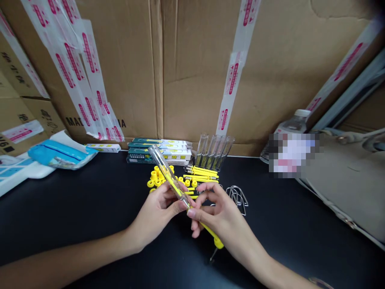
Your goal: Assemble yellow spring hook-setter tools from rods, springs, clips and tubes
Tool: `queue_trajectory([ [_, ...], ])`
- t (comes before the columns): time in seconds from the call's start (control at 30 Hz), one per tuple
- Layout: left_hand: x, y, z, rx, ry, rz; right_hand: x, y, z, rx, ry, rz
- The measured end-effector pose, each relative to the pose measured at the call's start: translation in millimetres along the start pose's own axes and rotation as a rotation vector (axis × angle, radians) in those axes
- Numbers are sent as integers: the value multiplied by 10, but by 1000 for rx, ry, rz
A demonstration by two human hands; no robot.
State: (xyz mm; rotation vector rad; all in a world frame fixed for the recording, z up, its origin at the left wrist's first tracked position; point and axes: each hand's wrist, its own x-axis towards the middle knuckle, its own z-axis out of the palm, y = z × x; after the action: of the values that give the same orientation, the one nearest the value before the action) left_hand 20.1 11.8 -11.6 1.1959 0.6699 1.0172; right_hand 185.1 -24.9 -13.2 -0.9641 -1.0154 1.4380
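My left hand (156, 214) is closed around a transparent tube (164, 166) with yellow markings, which tilts up and to the left. My right hand (224, 210) pinches a thin yellow rod (209, 230) at the tube's lower end; the fingers hide whether the rod's tip is inside. On the rod's other end sits a yellow cap (219, 243), with a thin metal piece (213, 255) sticking out below. Just beyond my hands lie several loose yellow caps (154, 175) and several yellow rods with metal ends (203, 172). Bent metal wires (237, 197) rest right of my right hand.
Several transparent tubes (214, 152) stand upright behind the rods, beside stacked small boxes (159, 151). A blue packet (61, 153) lies at the left. A plastic bottle (296, 122) and a light bag (351, 180) are at the right. Large cardboard (192, 80) walls off the back.
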Motion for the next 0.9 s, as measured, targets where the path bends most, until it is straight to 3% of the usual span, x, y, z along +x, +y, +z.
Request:
queue_trajectory([
  [0.07,4,10,-1,3,19,6,-26,-4,11,-7,-14,-48],
  [0.27,47,5,-35,5,69,45,-64,-49,-10,-10,-218,-114],
  [0.4,63,-11,-57,14,76,53,-9,0,-69,-71,-137,-127],
  [0.5,71,-24,-71,18,84,72,18,30,-101,-254,-58,-146],
  [0.67,78,-33,-82,21,126,127,-19,-11,-103,-700,-82,-245],
  [0.9,85,-12,-97,25,197,180,-102,33,-113,-1038,-21,-356],
])
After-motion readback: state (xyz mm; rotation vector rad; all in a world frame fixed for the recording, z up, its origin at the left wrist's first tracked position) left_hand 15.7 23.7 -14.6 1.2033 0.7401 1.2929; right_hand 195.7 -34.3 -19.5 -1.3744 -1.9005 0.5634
